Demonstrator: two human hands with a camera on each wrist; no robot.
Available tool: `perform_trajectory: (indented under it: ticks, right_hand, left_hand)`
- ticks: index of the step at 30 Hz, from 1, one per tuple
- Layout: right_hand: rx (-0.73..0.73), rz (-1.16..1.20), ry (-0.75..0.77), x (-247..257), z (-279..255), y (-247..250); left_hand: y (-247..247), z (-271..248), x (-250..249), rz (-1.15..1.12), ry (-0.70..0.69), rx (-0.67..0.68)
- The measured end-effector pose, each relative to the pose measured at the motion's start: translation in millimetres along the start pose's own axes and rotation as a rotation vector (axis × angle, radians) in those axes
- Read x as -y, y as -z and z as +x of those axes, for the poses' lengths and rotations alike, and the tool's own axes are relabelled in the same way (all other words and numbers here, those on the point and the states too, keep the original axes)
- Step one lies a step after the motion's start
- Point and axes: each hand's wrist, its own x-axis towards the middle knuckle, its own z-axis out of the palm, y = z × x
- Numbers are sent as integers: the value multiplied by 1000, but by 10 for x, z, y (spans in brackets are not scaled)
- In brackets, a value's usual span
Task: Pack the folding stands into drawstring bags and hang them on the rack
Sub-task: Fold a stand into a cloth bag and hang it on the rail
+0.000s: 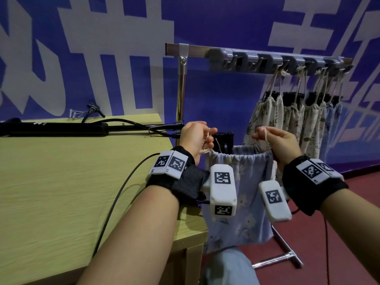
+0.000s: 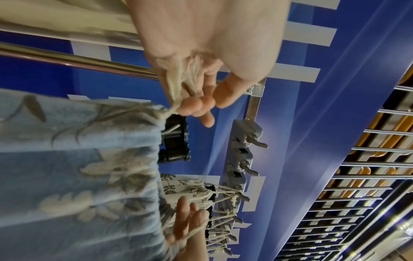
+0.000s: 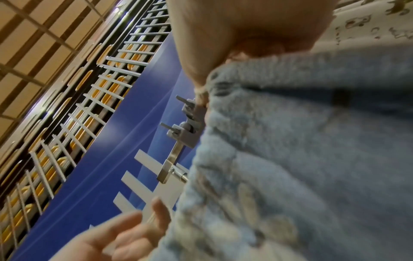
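Staged indoor recording or demo space, large blue printed banner (image 1: 216,21) with white characters from 10 to 2 o'clock, red floor (image 1: 339,243) at 4 o'clock, yellowish wooden table (image 1: 51,192) at 8 o'clock, slatted ceiling grid (image 2: 357,194).

Pale blue floral drawstring bag (image 1: 240,173), mouth gathered, black folding stand (image 1: 224,138) protruding, below rack (image 1: 267,56) of hung bags (image 1: 292,120).

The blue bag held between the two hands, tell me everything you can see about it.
The blue bag is soft, pale blue cloth printed with light flowers and grey leaves. Its mouth is gathered along a beige drawstring. The left hand and right hand each pinch a cord end, so the bag hangs upright between them, beside the table corner and in front of the rack. A black folding stand pokes out of its mouth.
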Motion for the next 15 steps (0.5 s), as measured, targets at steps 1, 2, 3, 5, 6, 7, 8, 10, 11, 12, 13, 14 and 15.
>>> perform_trajectory:
  ticks: [1, 2, 3, 5, 6, 7, 8, 10, 11, 12, 13, 14, 15]
  right_hand:
    - [-20, -9, -10, 4, 2, -10]
    - [-31, 5, -17, 14, 2, -19]
    - [-38, 17, -21, 22, 0, -26]
    - [-37, 22, -38, 58, -30, -42]
    - [-33, 28, -59, 87, -50, -51]
    - [-22, 45, -77, 114, -60, -51]
    - [0, 80, -89, 141, -67, -54]
    - [63, 177, -100, 190, -63, -49]
    - [91, 219, -111, 208, -59, -45]
    - [121, 248, -126, 222, -66, -46]
    - [147, 252, -142, 219, -74, -44]
    - [170, 236, -151, 218, -90, -45]
    - [183, 210, -147, 214, -100, -47]
  left_hand:
    - [-9, -11, -9, 19, 4, 2]
    - [-17, -16, -8, 46, 6, 3]
    - [-21, -16, -6, 63, 12, 14]
    - [-21, -27, -7, 38, 28, 93]
    - [-21, -34, -11, 15, 31, 137]
    - [-23, -48, -20, -2, 24, 174]
    - [-22, -55, -26, -6, 8, 202]
    - [-17, -41, -26, 5, -28, 217]
    - [-14, -31, -25, 22, -39, 214]
    - [-13, -23, -18, 40, -45, 214]
    - [-12, -21, -12, 51, -50, 217]
    - [-13, -19, -6, 48, -61, 219]
    - [-14, -14, 0, 36, -81, 223]
